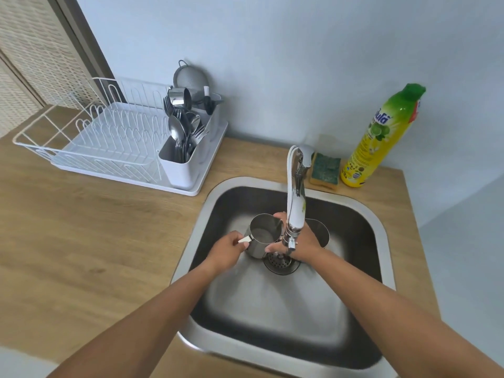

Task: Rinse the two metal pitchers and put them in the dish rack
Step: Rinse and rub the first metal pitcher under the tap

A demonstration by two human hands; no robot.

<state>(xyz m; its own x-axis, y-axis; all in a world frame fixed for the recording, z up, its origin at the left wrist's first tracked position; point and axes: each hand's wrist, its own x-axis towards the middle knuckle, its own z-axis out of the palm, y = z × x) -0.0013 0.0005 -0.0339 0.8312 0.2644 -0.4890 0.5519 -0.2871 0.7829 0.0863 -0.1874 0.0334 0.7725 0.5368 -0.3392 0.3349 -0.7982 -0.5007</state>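
Observation:
A metal pitcher (262, 233) is upright in the steel sink (362, 214), just left of the faucet spout. My left hand (227, 251) grips its handle on the left side. My right hand (296, 242) wraps around the pitcher's right rim and body, partly hidden behind the spout. A second metal pitcher (321, 232) stands behind my right hand, mostly covered by it. The white wire dish rack (90, 137) sits on the counter at the far left.
The chrome faucet (296, 186) arches over the sink, above the drain strainer (281, 264). A cutlery caddy (182, 162) full of spoons and forks fills the rack's right end. A green sponge (326, 169) and a yellow dish-soap bottle (379, 137) stand behind the sink.

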